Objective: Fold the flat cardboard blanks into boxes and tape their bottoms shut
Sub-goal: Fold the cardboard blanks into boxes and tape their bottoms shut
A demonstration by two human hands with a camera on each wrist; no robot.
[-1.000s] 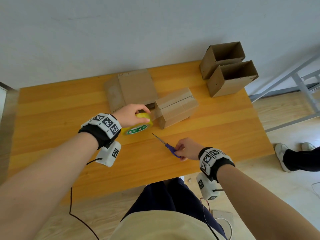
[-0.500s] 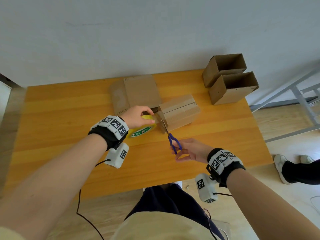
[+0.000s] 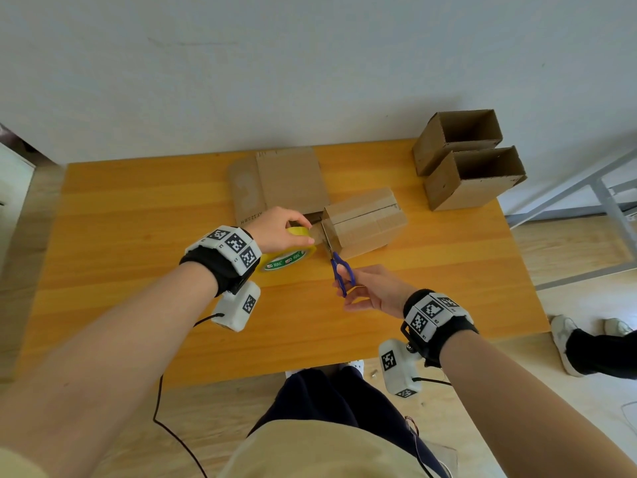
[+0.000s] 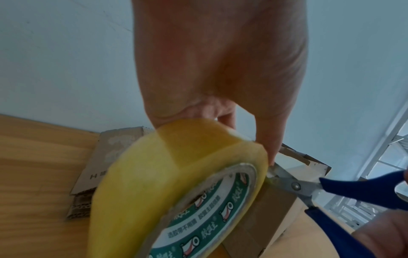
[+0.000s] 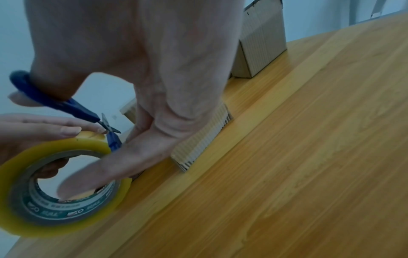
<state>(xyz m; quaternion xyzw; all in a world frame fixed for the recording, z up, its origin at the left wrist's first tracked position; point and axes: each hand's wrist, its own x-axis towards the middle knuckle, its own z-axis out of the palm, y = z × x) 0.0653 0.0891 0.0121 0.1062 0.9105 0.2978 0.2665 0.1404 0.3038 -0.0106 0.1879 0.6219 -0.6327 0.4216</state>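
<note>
Since 1 s ago, scissors (image 3: 339, 269) have been lifted off the wooden table (image 3: 138, 236) and carried to the folded box (image 3: 365, 227); blades are now set, slightly parted, between that box's near end and the yellow tape roll (image 3: 287, 251). Right hand (image 3: 374, 289): thumb and a finger are threaded through the blue handles, gripping them. Left hand (image 3: 279, 229): fingers are curled over the roll's top, clamping it on edge against the table, just beside the box. Folded box: lying on the table centre, flaps uppermost, tape strip seen along them. Flat cardboard blanks (image 3: 282, 182): stacked just behind the box. 2 open boxes (image 3: 462, 157): placed touching at the table's far right corner.
</note>
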